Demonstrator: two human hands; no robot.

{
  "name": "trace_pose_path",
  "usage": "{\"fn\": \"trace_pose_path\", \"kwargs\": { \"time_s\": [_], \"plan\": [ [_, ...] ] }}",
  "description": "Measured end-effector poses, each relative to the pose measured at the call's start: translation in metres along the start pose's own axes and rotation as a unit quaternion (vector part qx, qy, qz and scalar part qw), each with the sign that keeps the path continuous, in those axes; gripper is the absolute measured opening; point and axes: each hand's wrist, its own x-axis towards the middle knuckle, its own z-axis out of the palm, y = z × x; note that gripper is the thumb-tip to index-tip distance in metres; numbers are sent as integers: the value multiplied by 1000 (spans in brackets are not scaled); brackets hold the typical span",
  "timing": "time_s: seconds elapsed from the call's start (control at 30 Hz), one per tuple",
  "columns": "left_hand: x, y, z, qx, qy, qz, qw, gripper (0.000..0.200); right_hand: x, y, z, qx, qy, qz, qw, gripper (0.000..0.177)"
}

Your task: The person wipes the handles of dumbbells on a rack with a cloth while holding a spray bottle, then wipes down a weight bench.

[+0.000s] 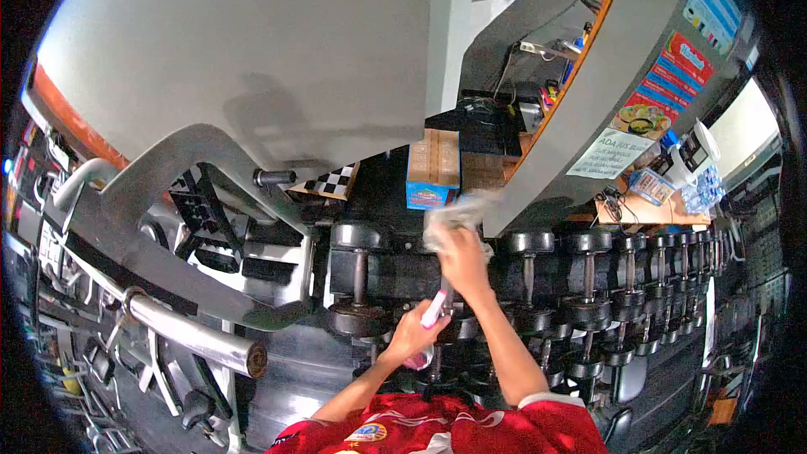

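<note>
The right hand [464, 259] had its fingers closed on a pale cloth [452, 217] above the dumbbells [530, 243]; the left hand [410, 335] gripped what looked like a pink spray bottle [435, 313].

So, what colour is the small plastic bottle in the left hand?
The small plastic bottle is pink; head view.

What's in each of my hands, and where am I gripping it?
The right hand grips a pale cloth by its bunched lower end. The left hand holds a pink bottle around its neck, it seems.
</note>
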Motion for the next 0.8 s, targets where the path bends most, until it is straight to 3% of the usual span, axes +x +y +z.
{"fn": "trace_pose_path", "kwargs": {
  "time_s": [0.03,0.07,0.1,0.17,0.23,0.27,0.33,0.4,0.47,0.5,0.57,0.6,0.67,0.7,0.77,0.8],
  "plan": [
    [-7,-2,1,13,-11,-8,1000,28,8,-10,13,-117,-25,-95,988,40],
    [-14,-4,6,-1,-7,10,1000,28,13,-13,30,-152,-85,-119,978,35],
    [-21,5,3,-60,-58,-72,994,29,17,-12,52,-186,-144,-142,962,31],
    [-26,-10,15,-106,-31,-37,993,29,22,-14,87,-268,-243,-171,917,28],
    [-24,-10,19,-112,-18,-20,993,29,32,-33,93,-421,-386,-206,795,30],
    [-24,-10,20,-124,-4,-2,992,29,33,-37,103,-421,-385,-204,795,30],
    [-18,-25,22,-83,-2,20,996,30,33,-38,124,-511,-470,-197,692,35],
    [-15,-30,22,-42,2,41,998,30,34,-34,126,-496,-463,-203,706,32],
    [-17,-18,16,-98,-26,-62,993,29,34,-30,122,-465,-453,-208,732,28],
    [-16,-23,18,-98,-28,-61,993,29,34,-27,119,-450,-447,-209,745,27],
    [-13,-36,21,-54,4,22,998,29,25,-13,101,-334,-330,-212,857,25],
    [-13,-35,20,-55,5,21,998,29,22,-12,89,-334,-331,-213,856,25],
    [-14,-34,18,-12,18,65,998,29,15,-11,60,-211,-194,-208,935,27],
    [-15,-35,19,-13,16,63,998,29,17,-11,37,-136,-203,-171,955,29],
    [-15,-36,20,-49,6,7,999,28,13,3,10,-66,-107,-128,984,35],
    [-15,-35,19,-50,2,6,999,28,8,13,0,-23,-72,-59,995,37]
  ]
}}
